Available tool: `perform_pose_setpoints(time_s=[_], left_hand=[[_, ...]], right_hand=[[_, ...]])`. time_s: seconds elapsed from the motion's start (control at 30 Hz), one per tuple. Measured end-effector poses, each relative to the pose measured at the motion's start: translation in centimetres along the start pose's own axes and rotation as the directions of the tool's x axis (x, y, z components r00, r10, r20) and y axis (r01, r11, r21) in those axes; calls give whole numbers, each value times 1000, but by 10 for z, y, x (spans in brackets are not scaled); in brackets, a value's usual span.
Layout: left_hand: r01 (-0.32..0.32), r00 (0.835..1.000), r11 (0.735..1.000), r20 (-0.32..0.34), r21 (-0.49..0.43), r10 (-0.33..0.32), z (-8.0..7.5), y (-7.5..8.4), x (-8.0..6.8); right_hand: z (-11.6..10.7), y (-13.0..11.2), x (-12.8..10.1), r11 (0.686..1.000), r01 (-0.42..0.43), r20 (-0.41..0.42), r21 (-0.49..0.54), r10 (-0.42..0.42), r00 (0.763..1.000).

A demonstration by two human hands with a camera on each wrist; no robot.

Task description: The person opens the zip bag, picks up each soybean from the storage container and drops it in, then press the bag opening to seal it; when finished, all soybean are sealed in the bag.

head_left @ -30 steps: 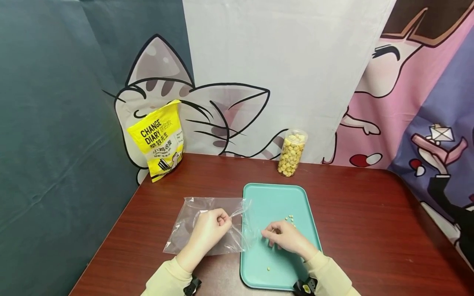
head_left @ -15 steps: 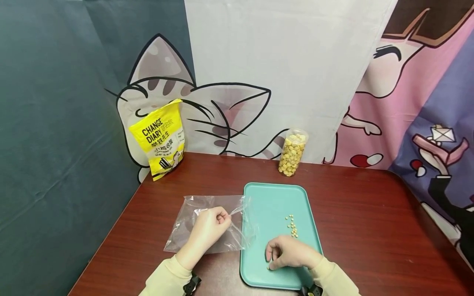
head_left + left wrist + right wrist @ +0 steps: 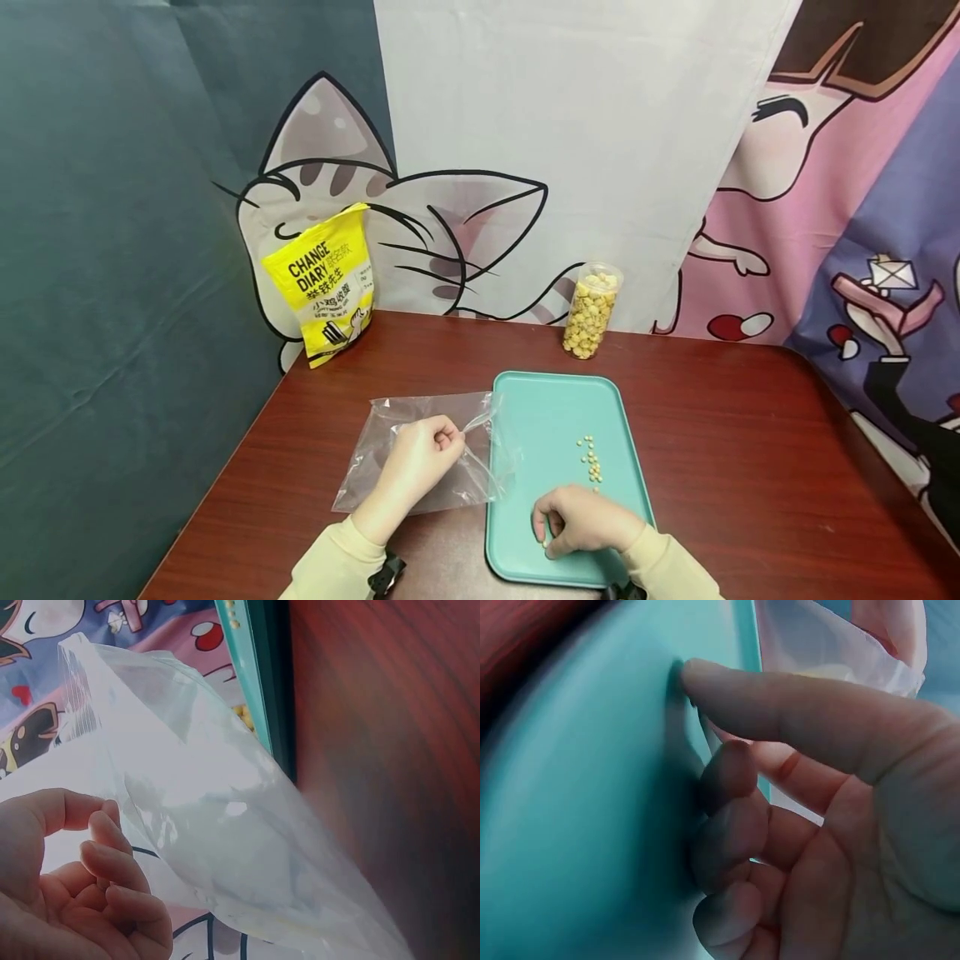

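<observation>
My left hand (image 3: 426, 450) pinches the edge of a clear plastic bag (image 3: 225, 817) between thumb and forefinger, holding its mouth up and partly spread. The bag lies on the table, its mouth end over the left rim of a turquoise tray (image 3: 555, 400). Low over the tray, my right hand (image 3: 588, 521) has its thumb and forefinger curled round a small yellow bean-like piece (image 3: 544, 544). In the right wrist view the thumb tip meets the tray and the piece is hidden. Several similar yellow pieces (image 3: 594, 468) lie scattered on the tray's right half.
A clear tub of popcorn (image 3: 591, 317) stands behind the tray near the back edge. At the back left, a yellow snack bag (image 3: 330, 283) leans against the printed cloth backdrop (image 3: 600, 133). The reddish-brown table (image 3: 750, 467) extends to the right.
My right hand has moved down the tray, from beside the bag's mouth to the lone yellow piece near the front, and closed its fingers round it. The left hand has barely moved.
</observation>
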State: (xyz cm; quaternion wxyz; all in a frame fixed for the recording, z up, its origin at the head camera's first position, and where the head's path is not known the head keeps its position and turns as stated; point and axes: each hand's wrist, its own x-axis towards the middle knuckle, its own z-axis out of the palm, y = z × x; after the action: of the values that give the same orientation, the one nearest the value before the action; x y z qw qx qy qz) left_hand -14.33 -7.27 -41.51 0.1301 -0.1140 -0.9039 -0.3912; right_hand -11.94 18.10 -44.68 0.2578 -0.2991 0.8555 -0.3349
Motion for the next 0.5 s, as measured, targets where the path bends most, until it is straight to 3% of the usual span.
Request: perform_pose_setpoints(time_s=[0.3,0.5], left_hand=[[12,1000,1000,-8,13,-12,-1,-3,0],[3,1000,1000,10,5,-3,3,-3,-2]], right_hand=[[2,0,1,1000,-2,-33,15,3,999],[-4,2,5,997,10,-189,81,6,982]])
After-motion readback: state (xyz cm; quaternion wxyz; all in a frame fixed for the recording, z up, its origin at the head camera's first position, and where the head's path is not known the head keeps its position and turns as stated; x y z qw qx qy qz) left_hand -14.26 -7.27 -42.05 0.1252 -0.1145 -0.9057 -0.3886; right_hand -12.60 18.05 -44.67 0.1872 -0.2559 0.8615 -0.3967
